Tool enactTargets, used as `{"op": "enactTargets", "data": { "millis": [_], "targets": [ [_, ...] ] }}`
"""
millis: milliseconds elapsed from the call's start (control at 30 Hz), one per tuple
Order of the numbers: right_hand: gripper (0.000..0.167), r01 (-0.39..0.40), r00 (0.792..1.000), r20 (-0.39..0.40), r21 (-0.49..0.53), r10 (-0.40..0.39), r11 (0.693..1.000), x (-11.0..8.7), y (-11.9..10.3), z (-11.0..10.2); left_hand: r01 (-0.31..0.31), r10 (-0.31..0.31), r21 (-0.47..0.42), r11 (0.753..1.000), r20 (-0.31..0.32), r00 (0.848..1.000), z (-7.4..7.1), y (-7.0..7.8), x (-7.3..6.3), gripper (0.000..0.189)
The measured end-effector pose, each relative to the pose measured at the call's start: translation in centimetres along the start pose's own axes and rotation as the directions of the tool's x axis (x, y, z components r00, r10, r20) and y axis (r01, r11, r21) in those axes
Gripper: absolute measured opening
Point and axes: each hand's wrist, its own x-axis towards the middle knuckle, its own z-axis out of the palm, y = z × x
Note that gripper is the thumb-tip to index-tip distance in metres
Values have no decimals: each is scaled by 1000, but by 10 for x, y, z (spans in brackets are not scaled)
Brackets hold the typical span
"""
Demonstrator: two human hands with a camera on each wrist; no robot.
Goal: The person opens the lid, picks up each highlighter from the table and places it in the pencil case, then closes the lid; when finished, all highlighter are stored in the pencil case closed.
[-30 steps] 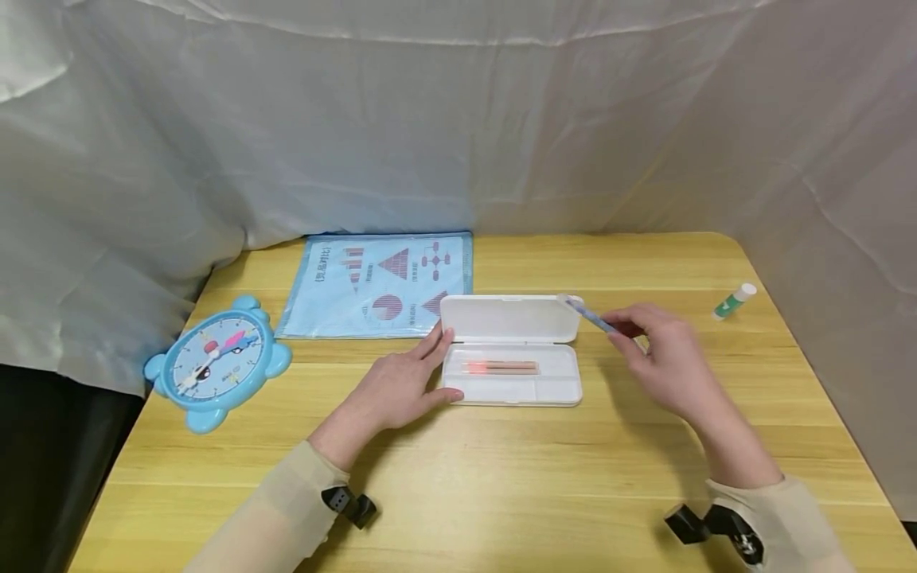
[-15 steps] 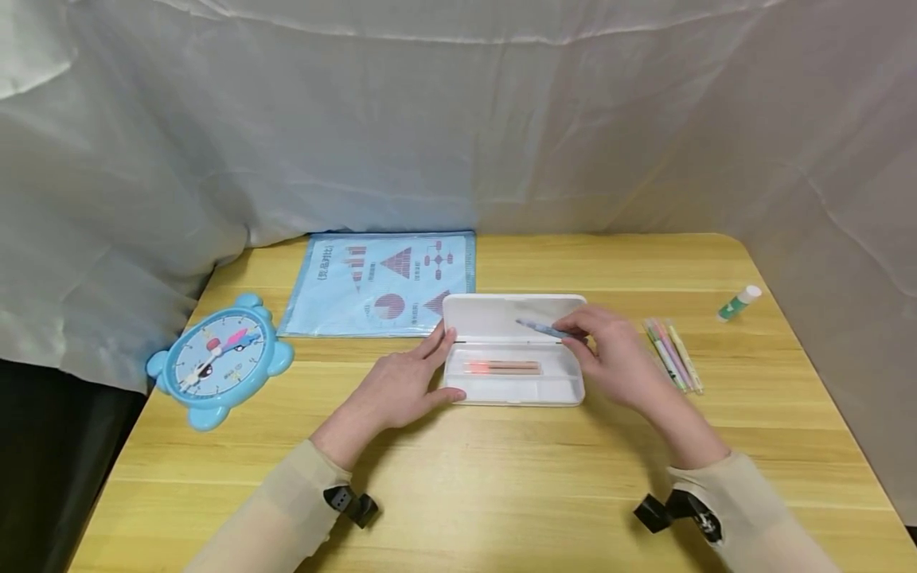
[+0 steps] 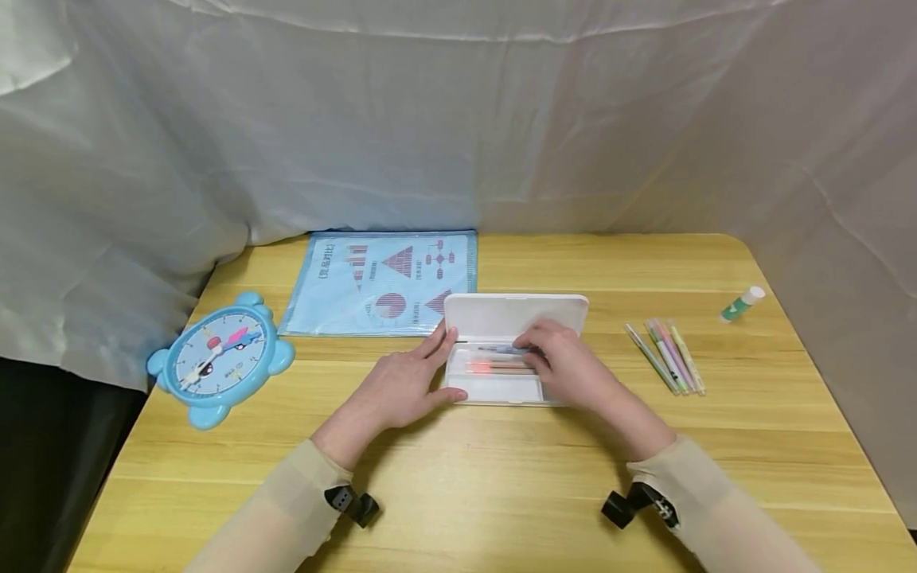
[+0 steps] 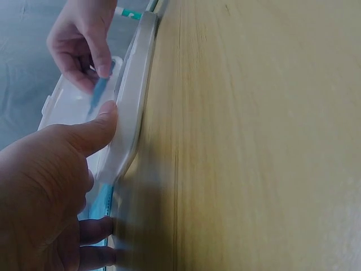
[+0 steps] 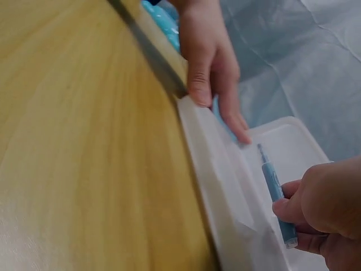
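A white pencil case (image 3: 483,315) lies open on the table, its lid raised at the back. Two slim pink-and-brown sticks (image 3: 490,366) lie in its tray. My right hand (image 3: 569,362) reaches over the tray and pinches a blue pen (image 5: 273,183) between thumb and fingers. The pen's thin tip points left; in the head view the hand hides its rear part. At the left end of the case, my left hand (image 3: 401,382) spreads straight fingers, with its thumb (image 4: 104,121) against the front corner and index finger near the hinge.
Several pastel pens (image 3: 669,358) lie on the table right of the case, and a green-and-white glue stick (image 3: 742,304) lies farther right. Behind the case is a blue printed pouch (image 3: 351,286). A blue toy clock (image 3: 220,358) lies at the left. Grey cloth (image 3: 473,119) hangs behind the table.
My right hand has carried the blue pen leftward, from right of the case to down over its tray. The pens at right, hidden behind that hand before, now show. The left hand stays put.
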Motion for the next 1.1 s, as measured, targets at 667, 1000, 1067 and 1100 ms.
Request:
{"op": "enactTargets", "data": {
  "millis": [667,1000,1067,1100],
  "targets": [
    [22,10,995,103,-85,-1,996,-2,-3,10,8,-8,-1,1000,14,1000,0,1,1,98],
    [20,21,997,79,15,-22,1000,-6,1,-7,-2,2,2,1000,10,1000,0,0,0,97],
    [20,9,997,82,16,-11,1000,-8,2,-14,-1,1,1,1000,11,1000,0,0,0,97],
    [20,-1,997,82,20,0,1000,-9,3,-18,-2,2,0,1000,11,1000,0,-1,0,97]
  ]
}}
